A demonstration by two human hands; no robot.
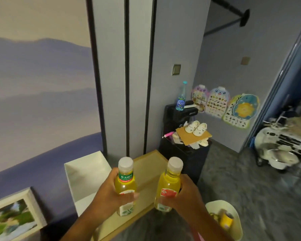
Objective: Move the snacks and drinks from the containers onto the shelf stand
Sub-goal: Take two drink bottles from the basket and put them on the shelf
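Gripping two bottles of yellow drink, one per hand, both standing upright, long axes vertical, white ribbed caps pointing toward 12 o'clock. Left hand wrapping around the left bottle, clear smooth plastic with a green neck band and a pale leaf-print label. Right hand clamping on the right bottle, same shape, carrying a red label. Hovering both over the pale wooden shelf stand, flat-topped and rectangular. Sitting at 9 o'clock of the left bottle, a white boxy container. Resting at 4 o'clock of the right bottle, a cream rounded bin holding blurred yellow packs.
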